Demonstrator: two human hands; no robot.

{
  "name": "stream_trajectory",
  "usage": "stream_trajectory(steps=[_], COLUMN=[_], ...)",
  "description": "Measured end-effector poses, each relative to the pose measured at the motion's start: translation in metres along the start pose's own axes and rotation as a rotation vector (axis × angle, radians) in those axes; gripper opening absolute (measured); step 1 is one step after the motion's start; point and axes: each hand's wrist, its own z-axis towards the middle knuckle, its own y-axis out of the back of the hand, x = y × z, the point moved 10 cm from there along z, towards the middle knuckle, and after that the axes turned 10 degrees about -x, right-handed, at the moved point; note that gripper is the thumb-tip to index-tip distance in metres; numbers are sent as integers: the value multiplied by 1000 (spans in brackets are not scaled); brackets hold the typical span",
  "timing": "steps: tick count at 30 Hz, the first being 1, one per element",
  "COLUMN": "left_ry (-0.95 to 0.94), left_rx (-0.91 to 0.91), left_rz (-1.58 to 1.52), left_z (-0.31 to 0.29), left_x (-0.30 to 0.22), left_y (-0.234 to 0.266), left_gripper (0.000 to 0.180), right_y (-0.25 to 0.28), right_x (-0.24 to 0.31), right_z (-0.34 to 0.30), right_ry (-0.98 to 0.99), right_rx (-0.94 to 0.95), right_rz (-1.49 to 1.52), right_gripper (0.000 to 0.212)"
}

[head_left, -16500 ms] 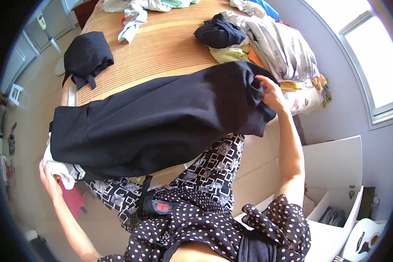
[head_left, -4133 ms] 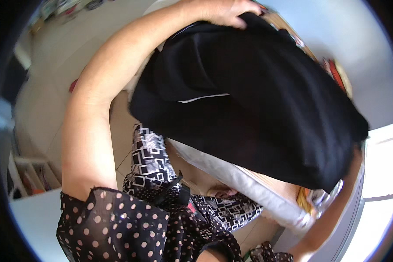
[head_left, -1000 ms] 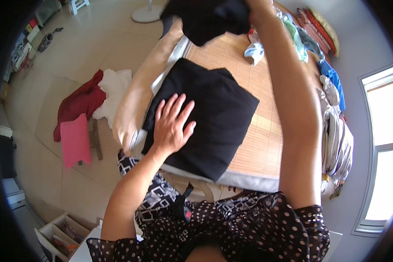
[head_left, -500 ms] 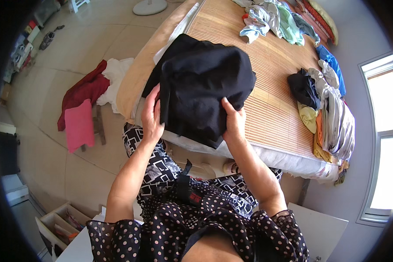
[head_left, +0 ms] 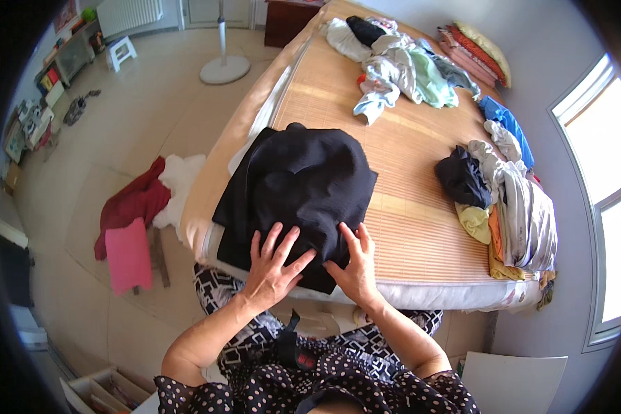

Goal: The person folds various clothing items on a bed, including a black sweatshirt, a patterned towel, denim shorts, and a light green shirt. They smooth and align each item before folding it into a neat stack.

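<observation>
Cloth (head_left: 307,165), black and loosely bundled, lies on a folded black layer (head_left: 229,210) at the near left corner of a bed (head_left: 203,200). The person's left hand (head_left: 272,277) rests on its near side, fingers spread; the right hand (head_left: 355,268) touches it just beside, thumb and fingers apart, though whether fabric is caught under the fingertips cannot be told. Rumpled clothes (head_left: 424,72) lie across the bed's far part, near stacked pillows (head_left: 475,54). More garments (head_left: 528,214) are heaped along the right edge, near a window (head_left: 613,186). At left, a pink cloth (head_left: 125,259) hangs over a stool (head_left: 161,257).
</observation>
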Motion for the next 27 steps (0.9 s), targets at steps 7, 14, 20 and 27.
stream_trajectory(steps=[7,14,20,27], left_ry=[61,-42,109,-177], left_rx=[88,-71,3,-116], left_rz=[59,459,564,-433], left_z=[92,190,282,343], left_x=[55,167,191,63], left_y=[-46,-101,-105,-178], left_gripper=[88,74,57,44], right_y=[-19,66,126,131], right_x=[-32,-133,-228,-235], right_z=[115,162,120,119], right_ry=[100,165,109,64], right_rx=[-154,-98,-148,-151], right_rz=[96,-372,-641,-580], right_gripper=[60,45,46,47])
